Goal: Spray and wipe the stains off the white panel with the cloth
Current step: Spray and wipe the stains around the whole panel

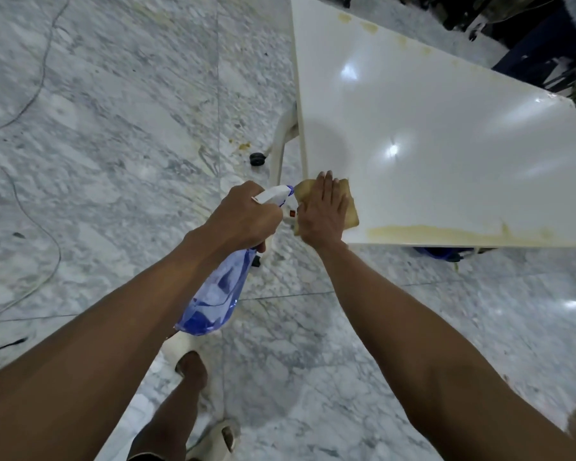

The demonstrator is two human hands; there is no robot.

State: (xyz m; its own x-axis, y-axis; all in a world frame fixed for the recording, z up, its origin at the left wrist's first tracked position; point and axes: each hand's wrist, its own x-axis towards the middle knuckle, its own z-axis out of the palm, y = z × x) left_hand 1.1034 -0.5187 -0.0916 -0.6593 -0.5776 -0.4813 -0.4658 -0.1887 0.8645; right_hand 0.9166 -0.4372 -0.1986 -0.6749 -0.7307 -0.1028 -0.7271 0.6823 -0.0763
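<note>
White panel [446, 128] occupies the upper right of the frame, glossy, with bright light reflections on its surface. Yellowish stains: a long streak [453, 235] runs along the panel's lower edge, right of centre; smaller spots [369, 27] lie along its upper edge near the top of the frame.

Cloth [350, 207], tan in colour, lies on the panel's lower left corner, at frame centre. Right hand [321, 211] rests flat on the cloth, fingers straight and together, pressing it against the panel; this grip is released, not curled.

Left hand [243, 217], just left of the cloth, has its grip clenched around the neck of the spray bottle [217, 294]. The bottle's white nozzle points toward the cloth; its translucent blue body hangs down toward lower centre.

Grey marble floor [113, 128] fills the left and bottom of the frame. A thin cable [44, 224] curves across it at left. A small black caster [257, 159] sits left of the panel.
</note>
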